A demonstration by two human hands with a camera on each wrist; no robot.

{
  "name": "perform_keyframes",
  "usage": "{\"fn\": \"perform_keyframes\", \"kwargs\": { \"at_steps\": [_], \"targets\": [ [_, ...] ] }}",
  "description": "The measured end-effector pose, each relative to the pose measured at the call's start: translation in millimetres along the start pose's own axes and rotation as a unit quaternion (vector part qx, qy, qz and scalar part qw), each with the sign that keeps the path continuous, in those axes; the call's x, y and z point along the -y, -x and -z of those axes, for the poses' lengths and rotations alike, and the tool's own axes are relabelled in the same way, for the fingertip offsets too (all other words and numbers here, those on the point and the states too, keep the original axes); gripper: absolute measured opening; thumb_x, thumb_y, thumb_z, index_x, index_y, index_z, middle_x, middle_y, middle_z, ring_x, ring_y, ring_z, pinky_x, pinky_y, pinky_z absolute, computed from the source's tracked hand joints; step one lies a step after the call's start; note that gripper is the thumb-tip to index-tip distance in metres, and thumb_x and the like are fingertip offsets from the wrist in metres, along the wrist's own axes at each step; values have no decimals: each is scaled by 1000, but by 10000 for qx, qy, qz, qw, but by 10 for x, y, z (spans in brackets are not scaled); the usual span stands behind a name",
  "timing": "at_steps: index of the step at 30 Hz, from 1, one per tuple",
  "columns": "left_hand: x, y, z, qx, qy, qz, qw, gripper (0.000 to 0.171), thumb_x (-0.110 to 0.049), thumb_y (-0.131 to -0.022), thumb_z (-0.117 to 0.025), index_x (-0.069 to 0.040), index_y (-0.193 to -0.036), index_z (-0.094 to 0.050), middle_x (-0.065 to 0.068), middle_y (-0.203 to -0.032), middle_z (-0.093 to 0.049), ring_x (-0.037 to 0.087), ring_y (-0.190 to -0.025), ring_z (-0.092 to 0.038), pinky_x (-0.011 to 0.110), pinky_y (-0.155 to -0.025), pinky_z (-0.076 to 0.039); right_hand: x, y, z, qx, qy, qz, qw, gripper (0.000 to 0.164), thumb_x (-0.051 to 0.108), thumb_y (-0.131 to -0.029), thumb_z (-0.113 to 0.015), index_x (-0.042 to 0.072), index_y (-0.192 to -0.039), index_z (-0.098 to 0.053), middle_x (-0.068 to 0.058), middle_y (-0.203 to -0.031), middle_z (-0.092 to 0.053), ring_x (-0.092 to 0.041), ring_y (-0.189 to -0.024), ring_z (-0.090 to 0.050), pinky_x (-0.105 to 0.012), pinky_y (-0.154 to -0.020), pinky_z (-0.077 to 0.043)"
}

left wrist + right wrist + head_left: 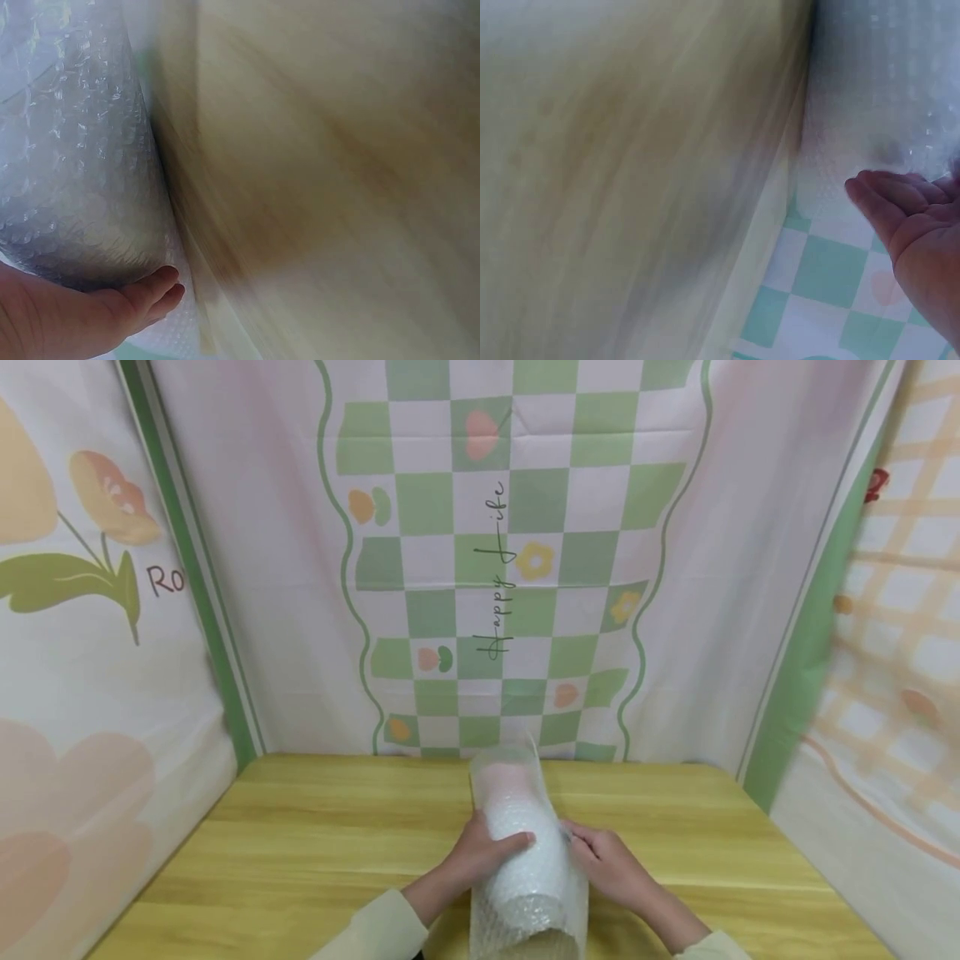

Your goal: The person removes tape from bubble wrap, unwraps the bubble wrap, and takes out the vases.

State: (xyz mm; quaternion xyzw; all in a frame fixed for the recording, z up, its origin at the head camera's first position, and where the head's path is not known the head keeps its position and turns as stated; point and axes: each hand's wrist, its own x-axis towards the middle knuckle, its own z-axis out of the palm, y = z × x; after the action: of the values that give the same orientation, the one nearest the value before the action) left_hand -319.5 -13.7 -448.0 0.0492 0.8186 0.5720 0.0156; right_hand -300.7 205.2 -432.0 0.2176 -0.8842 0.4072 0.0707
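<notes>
A bundle of clear bubble wrap [521, 852] lies lengthwise on the wooden table, wound into a roll around something pale. A pinkish patch shows through its far end, and what is inside stays hidden by the wrap. My left hand [487, 852] grips the roll from the left, thumb across the top. In the left wrist view, fingers of the left hand [97, 311] curve along the wrap [82, 150]. On the other side, my right hand [611, 868] pinches the wrap's edge between thumb and fingers. The right wrist view shows the right hand [922, 232] against the wrap [885, 90].
The yellow wood-grain table [337, 827] reaches back to a hanging cloth [480, 577] with green and white checks and "Happy Life" lettering. Printed cloths also hang at the left [82, 693] and right [892, 693]. A loose wrap flap [487, 935] spreads towards the near edge.
</notes>
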Motion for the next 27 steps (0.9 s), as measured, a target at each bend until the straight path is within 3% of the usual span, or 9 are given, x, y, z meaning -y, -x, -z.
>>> {"fn": "perform_keyframes", "kwargs": {
  "at_steps": [2,3,6,8,10,17,27],
  "targets": [
    [0,3,3,26,28,2,10000,105,-50,-77,-78,10,-145,-26,29,-131,-47,42,-115,-51,55,-90,-49,-13,3,-1,-67,-198,-245,9995,36,7,-100,-45,-10,-131,-55,-23,-109,-65,-6,-56,-41,-23,-63,-47],
    [-1,4,4,34,25,15,10000,105,-50,-77,-77,10,-146,-25,28,-131,-47,42,-115,-51,55,-90,-49,-18,5,1,-81,-265,-305,9992,36,8,-100,-45,-9,-131,-55,-24,-111,-65,-5,-62,-47,-23,-65,-48],
    [-9,9,11,49,17,8,10000,105,-50,-77,-77,9,-146,-26,28,-131,-48,42,-114,-52,56,-88,-49,-26,7,15,-62,-330,-275,9991,36,10,-101,-46,-10,-130,-55,-22,-130,-57,-18,-96,-61,-28,-83,-50],
    [-15,8,15,28,-3,-18,10000,105,-50,-77,-78,9,-146,-25,29,-131,-47,43,-114,-52,56,-89,-49,-32,8,26,-29,-349,-243,9991,37,12,-102,-46,-10,-130,-55,-23,-133,-55,-27,-116,-54,-35,-95,-47],
    [-20,7,17,16,-2,-43,10000,106,-50,-76,-78,10,-146,-25,30,-131,-47,44,-114,-52,56,-89,-49,-37,12,40,54,-451,-249,9987,38,13,-103,-44,-10,-131,-54,-23,-134,-53,-34,-125,-48,-43,-101,-42],
    [-34,22,20,-1,-7,-41,10000,103,-49,-76,-78,11,-144,-28,29,-128,-49,42,-112,-53,54,-89,-50,-55,28,79,349,-1116,-290,9927,42,14,-104,-41,-15,-135,-46,-29,-141,-43,-44,-130,-39,-47,-103,-38],
    [-31,38,31,68,40,-108,9999,98,-46,-78,-78,10,-142,-31,24,-120,-54,38,-105,-57,52,-84,-53,-109,53,80,341,-1920,-611,9789,45,15,-103,-43,-15,-137,-43,-29,-145,-38,-44,-130,-39,-22,-93,-45]
  ]
}}
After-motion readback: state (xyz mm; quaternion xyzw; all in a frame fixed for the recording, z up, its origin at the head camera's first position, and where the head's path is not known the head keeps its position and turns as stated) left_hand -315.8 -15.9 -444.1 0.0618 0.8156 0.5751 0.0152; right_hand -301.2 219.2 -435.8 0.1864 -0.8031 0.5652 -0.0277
